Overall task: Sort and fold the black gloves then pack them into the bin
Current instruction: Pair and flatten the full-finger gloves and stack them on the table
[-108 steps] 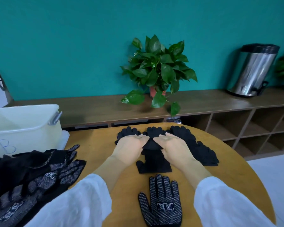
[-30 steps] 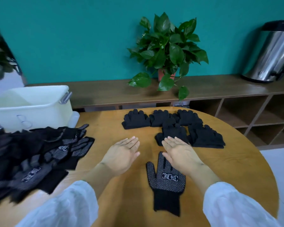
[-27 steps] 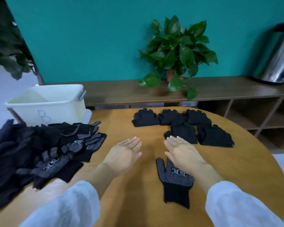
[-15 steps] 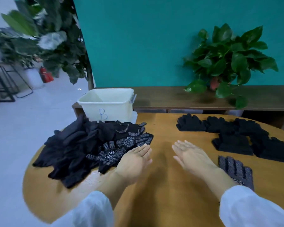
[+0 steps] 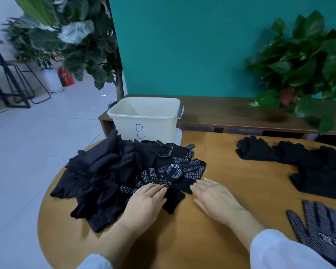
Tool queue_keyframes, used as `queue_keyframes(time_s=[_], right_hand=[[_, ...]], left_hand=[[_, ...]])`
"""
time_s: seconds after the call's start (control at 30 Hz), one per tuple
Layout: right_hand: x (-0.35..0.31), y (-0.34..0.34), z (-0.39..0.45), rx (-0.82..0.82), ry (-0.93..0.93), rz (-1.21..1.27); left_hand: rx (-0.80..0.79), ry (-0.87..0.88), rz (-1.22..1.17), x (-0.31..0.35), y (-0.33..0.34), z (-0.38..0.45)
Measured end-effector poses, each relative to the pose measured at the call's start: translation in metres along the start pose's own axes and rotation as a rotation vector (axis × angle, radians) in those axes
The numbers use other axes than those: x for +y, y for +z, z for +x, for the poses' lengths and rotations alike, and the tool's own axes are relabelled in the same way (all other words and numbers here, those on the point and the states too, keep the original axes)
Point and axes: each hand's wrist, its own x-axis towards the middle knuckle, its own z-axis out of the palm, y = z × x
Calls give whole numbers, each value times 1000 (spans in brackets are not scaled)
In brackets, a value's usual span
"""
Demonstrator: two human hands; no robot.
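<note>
pile: a big heap of loose black gloves (image 5: 124,171) sits on the left of the round tabletop (image 5: 231,171), right in front of the bin. Probably dumped there as the unsorted stock. Way too tangled to count.
bin: one white tub (image 5: 145,115) marked "B", just behind the pile at the tabletop's edge, close enough to drop things in. No gloves visible in the part of the inside that shows.
left hand: the left hand (image 5: 144,205) rests on the near edge of the pile, fingers (image 5: 153,189) only loosely bent over a dotted glove, not gripping anything as far as the view shows. Looks like it's about to pick the next one.
right hand: the right hand (image 5: 215,199) is flat and open, fingers spread, over bare wood just beside the pile's edge. Holding nothing.
folded ones: folded gloves (image 5: 291,158) are lined up on the right, well apart from the pile, so done stays separate from not done. At least four bundles, but they overlap and run out of view.
single glove: one dotted glove (image 5: 324,230) lies flat, palm up, near the right sleeve, probably waiting for its match.
progress: early guess, since most gloves are unsorted and none show up packed.
</note>
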Motion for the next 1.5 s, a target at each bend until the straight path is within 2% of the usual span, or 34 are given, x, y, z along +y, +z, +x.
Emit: queue_keyframes(time_s=[0.17,0.4,0.5,0.67,0.87,1.07,1.2,1.33,1.43,1.5], right_hand=[[1,16,22,-57,35,32],[6,17,38,-100,53,59],[9,10,36,-49,38,99],[18,-9,23,70,82,164],[25,-67,24,52,277,317],[34,-126,48,20,374,496],[43,-152,59,87,451,764],[42,-175,63,71,468,923],[37,-180,55,-11,461,932],[37,-181,46,-37,471,942]], left_hand=[[-8,24,-32,0,17,17],[-121,39,-56,6,31,48],[-164,62,-62,3,33,53],[-51,73,-72,6,24,61],[54,-5,-166,21,-15,96],[-11,-126,-261,32,-74,131],[58,-291,-457,37,-111,148],[-23,-472,-847,31,-134,152],[-146,-442,-831,36,-143,141],[-144,-430,-822,43,-145,136]])
